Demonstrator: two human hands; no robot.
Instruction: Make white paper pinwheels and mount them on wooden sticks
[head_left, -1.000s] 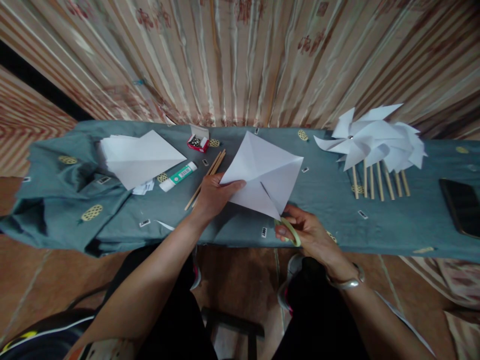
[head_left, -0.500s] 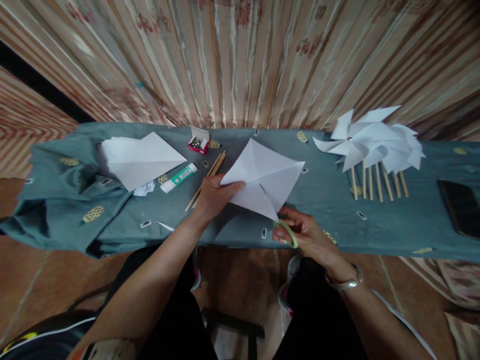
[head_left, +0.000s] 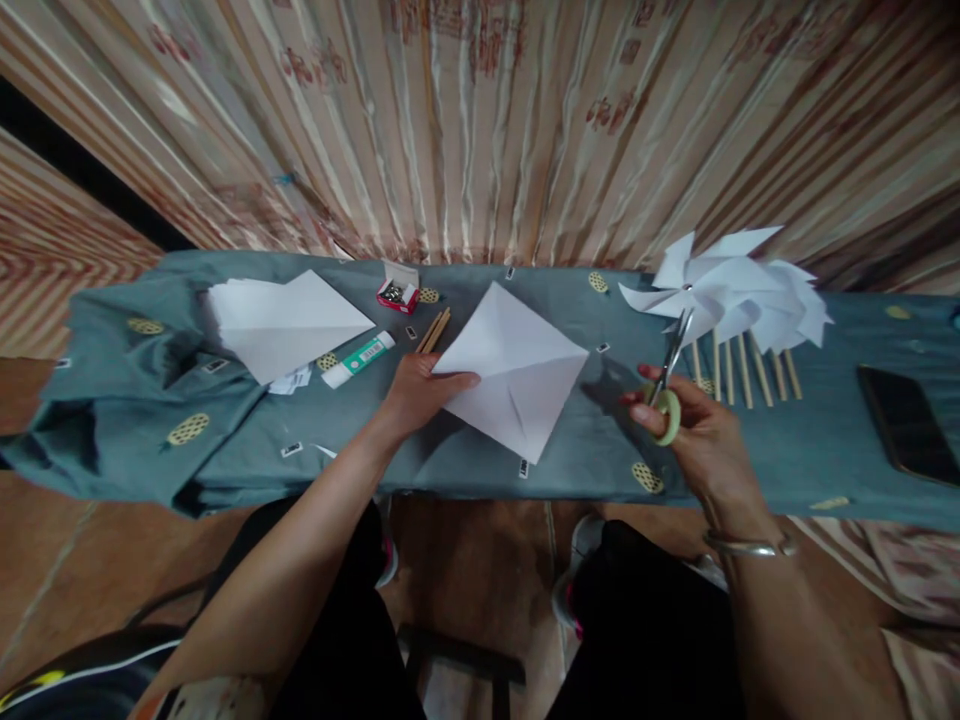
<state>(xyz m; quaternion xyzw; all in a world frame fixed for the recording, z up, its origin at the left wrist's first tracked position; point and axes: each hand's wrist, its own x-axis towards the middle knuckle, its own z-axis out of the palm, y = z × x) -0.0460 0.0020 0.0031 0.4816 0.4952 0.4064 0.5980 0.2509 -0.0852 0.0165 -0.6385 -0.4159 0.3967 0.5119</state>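
Left fingers [head_left: 459,382] pinch the creased paper square [head_left: 517,352] by its left corner; right fingers [head_left: 645,416] grip scissors [head_left: 668,370], blades pointing away, apart to its right

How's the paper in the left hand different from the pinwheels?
The held paper looks flatter; the pinwheels have curled blades. The left hand grips the held paper; the pinwheels lie on the cloth. The held paper is stickless; the pinwheels have wooden sticks. Both show white paper.

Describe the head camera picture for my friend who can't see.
The left hand holds white paper; the right hand holds scissors, apart from it. On the cloth, pinwheels and a phone lie to the right; glue, sticks and more sheets to the left.
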